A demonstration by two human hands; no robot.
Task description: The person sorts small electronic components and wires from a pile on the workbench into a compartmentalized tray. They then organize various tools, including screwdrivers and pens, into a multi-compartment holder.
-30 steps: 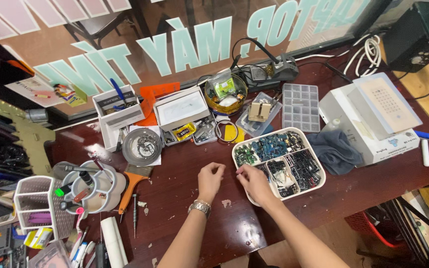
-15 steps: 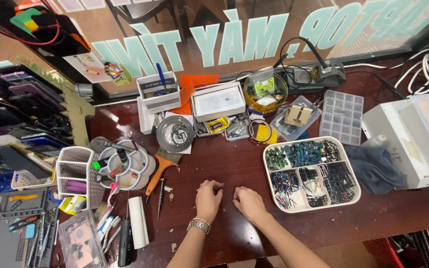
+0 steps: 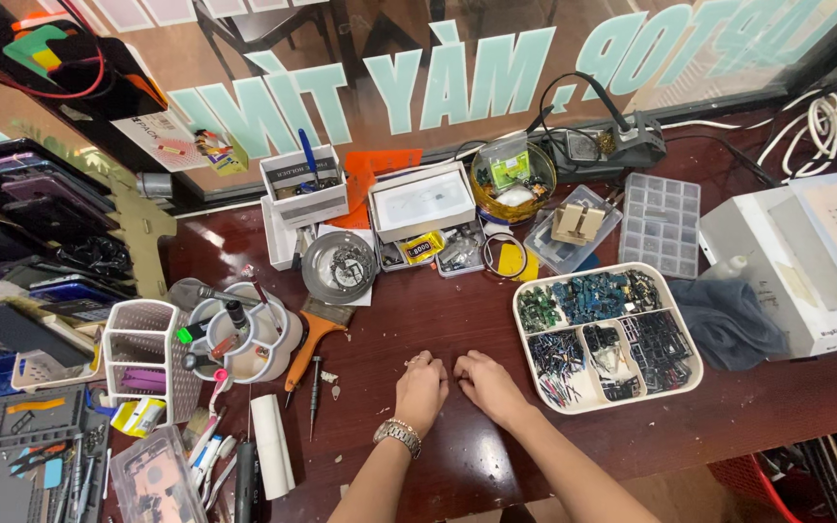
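My left hand point(image 3: 421, 389), with a metal watch on its wrist, rests knuckles-up on the dark red table point(image 3: 418, 310). My right hand point(image 3: 484, 384) lies right beside it, fingertips almost touching. Both have their fingers curled under, and nothing shows between them. A white divided tray point(image 3: 588, 278) of small blue and black electronic parts sits just right of my right hand. An orange-handled brush point(image 3: 307, 339) and a thin screwdriver point(image 3: 314, 392) lie to the left of my left hand.
A round metal dish point(image 3: 339, 266), white boxes point(image 3: 421, 200), a yellow bowl point(image 3: 513, 179) and a clear compartment box point(image 3: 661, 223) line the back. A dark cloth point(image 3: 728, 320) and a white machine point(image 3: 806, 261) stand right. Tool cups point(image 3: 234, 329) and a white basket point(image 3: 142, 358) crowd the left.
Both hands have drawn back from the tray's edge to the middle of the table. Their fingers have curled in, and the view has shifted left.
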